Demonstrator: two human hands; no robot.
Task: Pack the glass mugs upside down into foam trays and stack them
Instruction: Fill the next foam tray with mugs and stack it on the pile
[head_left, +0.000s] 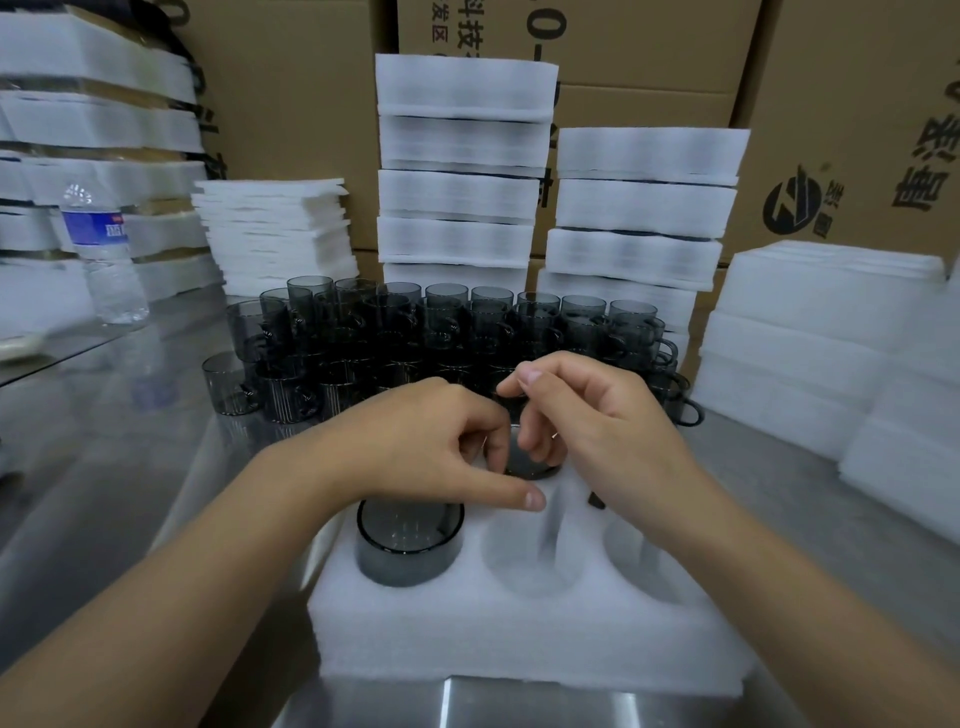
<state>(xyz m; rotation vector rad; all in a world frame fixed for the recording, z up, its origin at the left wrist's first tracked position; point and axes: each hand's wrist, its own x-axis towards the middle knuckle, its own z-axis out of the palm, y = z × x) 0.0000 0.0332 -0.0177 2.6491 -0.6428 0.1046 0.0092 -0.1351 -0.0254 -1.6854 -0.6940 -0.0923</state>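
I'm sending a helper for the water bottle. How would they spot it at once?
Look left of the crowd of dark glass mugs, on the steel table. The water bottle stands upright before the foam stacks: the only clear plastic thing, with a blue label.

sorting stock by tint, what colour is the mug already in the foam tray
Smoky grey, see-through glass; the mug shows best in the head view, against the white foam tray.

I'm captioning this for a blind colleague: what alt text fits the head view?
Two bare hands, left hand and right hand, together lower a smoky glass mug into the back row of a white foam tray. One inverted mug already sits front left, with loose mugs crowded behind.
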